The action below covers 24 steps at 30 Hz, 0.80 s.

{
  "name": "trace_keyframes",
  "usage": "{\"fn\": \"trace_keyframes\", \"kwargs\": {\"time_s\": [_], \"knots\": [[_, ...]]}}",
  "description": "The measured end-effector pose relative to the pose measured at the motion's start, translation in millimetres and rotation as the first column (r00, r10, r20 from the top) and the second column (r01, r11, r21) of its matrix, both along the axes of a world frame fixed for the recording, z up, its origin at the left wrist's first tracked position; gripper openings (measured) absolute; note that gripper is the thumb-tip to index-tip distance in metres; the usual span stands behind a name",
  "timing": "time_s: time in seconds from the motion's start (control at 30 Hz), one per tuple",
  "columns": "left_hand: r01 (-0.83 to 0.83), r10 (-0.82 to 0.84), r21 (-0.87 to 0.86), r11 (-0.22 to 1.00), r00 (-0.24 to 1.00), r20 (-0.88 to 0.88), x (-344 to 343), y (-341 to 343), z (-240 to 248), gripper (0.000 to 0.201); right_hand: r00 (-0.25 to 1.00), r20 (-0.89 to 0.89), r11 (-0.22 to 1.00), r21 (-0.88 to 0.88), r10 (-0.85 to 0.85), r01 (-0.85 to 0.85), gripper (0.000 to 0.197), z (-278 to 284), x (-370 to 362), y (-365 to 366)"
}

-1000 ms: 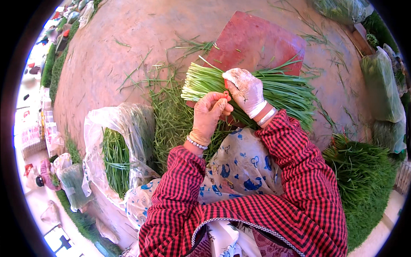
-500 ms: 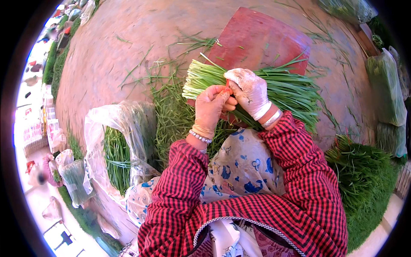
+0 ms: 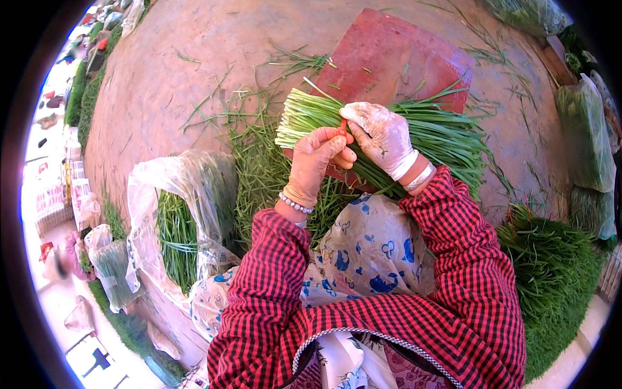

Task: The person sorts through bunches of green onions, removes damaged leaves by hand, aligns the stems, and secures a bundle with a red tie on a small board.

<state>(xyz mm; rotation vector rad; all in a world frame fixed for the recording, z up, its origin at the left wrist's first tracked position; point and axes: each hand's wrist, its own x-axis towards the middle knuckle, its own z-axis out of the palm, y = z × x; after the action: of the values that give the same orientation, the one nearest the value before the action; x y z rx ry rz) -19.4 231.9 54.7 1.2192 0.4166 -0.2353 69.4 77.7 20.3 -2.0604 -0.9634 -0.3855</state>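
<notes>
A thick bundle of garlic chives (image 3: 440, 133) lies across a red board (image 3: 395, 61), pale cut ends to the left and green leaves to the right. Around its middle runs a thin red tie (image 3: 343, 124). My left hand (image 3: 316, 159), in a thin glove with a bead bracelet at the wrist, is closed in a pinch on the tie at the bundle's near side. Also gloved, my right hand (image 3: 383, 137) rests over the top of the bundle, thumb and finger pinching the tie. The fingertips of both hands almost meet.
Loose chive scraps (image 3: 259, 175) are heaped left of the board. Beyond them stands a clear plastic bag (image 3: 146, 188) holding chives. A big pile of chives (image 3: 551, 272) sits at the right, with bagged greens (image 3: 583, 133) behind it. A patterned plastic apron (image 3: 372, 253) covers my lap.
My left hand has shifted slightly left and nearer to me, and my right wrist slightly right. The red tie now shows more plainly between them; the bundle is nearly still.
</notes>
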Motion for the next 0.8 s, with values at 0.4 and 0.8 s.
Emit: {"fn": "trace_keyframes", "kwargs": {"time_s": [0.4, 0.8], "knots": [[0.096, -0.095, -0.083, 0.992, 0.995, 0.015, 1.7, 12.7, -4.1, 0.016, 1.0, 0.01, 1.0, -0.01, -0.018, 0.018, 0.017, 1.2, 0.9, -0.4], [0.062, -0.062, -0.006, 0.998, 0.996, -0.056, 8.1, 5.4, -1.8, 0.017, 0.999, -0.05, 1.0, -0.01, -0.01, 0.009, 0.017, -1.7, 3.8, -1.4]]}}
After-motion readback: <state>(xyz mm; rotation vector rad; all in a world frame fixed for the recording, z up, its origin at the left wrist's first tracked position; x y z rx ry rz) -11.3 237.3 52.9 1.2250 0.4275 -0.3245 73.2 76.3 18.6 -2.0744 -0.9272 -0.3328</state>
